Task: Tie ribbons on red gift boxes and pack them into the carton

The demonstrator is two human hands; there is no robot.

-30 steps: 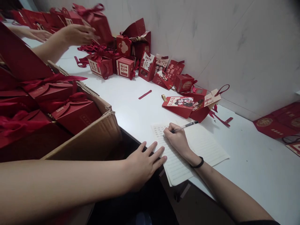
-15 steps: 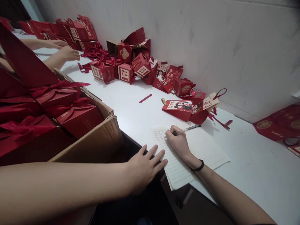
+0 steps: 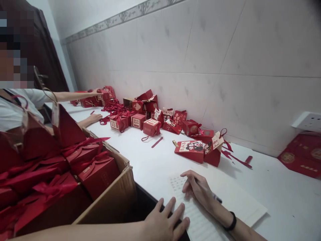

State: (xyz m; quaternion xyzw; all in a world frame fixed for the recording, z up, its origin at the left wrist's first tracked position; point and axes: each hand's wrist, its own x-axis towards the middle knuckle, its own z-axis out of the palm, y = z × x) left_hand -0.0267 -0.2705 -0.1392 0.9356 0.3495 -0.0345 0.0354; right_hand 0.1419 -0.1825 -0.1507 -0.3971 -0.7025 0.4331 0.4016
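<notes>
Along the wall [image 3: 215, 50], tiled in veined grey, runs a white table [image 3: 288, 197], with red gift boxes [image 3: 137, 121] clustered at the dial's centre, a white socket panel [image 3: 309, 121] at three and a dark door [image 3: 47, 47] at ten. Lined paper [image 3: 238, 194] lies on the tabletop at four o'clock; at five, the right hand [image 3: 198, 190] has a pen [image 3: 217, 198] in its grip, index finger extended. At six, the left hand [image 3: 164, 222] spreads its fingers by the near edge, grip empty. A packed carton [image 3: 111, 197] fills eight; a co-worker [image 3: 15, 108] stretches an arm from nine.
</notes>
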